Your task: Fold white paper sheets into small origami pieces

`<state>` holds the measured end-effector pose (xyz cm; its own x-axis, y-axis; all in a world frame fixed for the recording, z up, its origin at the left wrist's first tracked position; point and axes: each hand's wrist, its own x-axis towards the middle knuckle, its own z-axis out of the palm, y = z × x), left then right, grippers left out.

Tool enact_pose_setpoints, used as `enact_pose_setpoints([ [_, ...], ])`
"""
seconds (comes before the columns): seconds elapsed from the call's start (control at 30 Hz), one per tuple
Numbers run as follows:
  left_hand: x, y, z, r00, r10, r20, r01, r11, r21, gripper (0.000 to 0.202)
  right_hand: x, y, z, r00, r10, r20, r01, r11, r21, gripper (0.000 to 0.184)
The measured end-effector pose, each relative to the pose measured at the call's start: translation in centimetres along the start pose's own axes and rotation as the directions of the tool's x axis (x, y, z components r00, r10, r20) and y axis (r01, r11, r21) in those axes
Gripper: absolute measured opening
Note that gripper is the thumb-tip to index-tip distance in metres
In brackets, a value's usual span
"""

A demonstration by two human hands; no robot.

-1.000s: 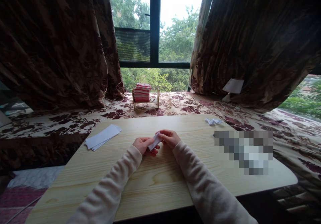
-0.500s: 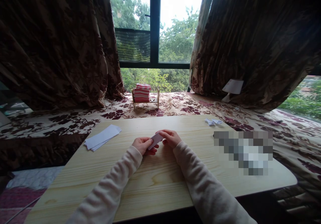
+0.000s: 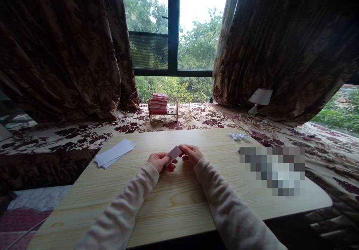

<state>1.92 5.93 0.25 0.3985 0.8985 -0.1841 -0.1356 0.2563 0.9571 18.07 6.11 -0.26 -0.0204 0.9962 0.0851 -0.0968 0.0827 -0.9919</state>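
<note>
A small folded piece of white paper is held above the middle of the table. Its lower left end lies in my left hand, with the thumb on top and fingers beneath. My right hand pinches the upper right corner between thumb and fingertips. To the left rests a loose stack of white paper strips. Several small folded white paper pieces sit near the far right edge of the table.
The pale wooden table has a blurred-out object at its right. Beyond it, on a floral-covered ledge, stand a small wooden rack with folded red-and-white striped cloths and a white lamp. Dark patterned curtains frame the window.
The folded paper has tilted slightly and shows more of its face. My right fingers have shifted a little along its upper corner; the left hand stays nearly in place.
</note>
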Motion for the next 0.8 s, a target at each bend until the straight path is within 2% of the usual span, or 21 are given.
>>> enact_pose_setpoints([
  [0.23,-0.13,-0.21,0.68,0.999,0.031,-0.01,-0.03,0.998,0.062,0.027,-0.18,-0.05,0.34,1.0,-0.008,0.014,0.009,0.996,-0.085,0.039],
  [0.37,-0.17,-0.23,0.8,0.999,0.039,-0.014,-0.037,0.997,0.073,0.032,-0.29,0.0,0.56,0.999,-0.006,0.042,0.009,0.998,-0.061,0.036],
  [0.8,0.12,-0.14,0.3,1.0,0.014,-0.019,-0.014,1.0,0.015,0.03,-0.05,0.37,0.34,0.999,-0.024,0.022,0.025,0.998,-0.06,0.037],
])
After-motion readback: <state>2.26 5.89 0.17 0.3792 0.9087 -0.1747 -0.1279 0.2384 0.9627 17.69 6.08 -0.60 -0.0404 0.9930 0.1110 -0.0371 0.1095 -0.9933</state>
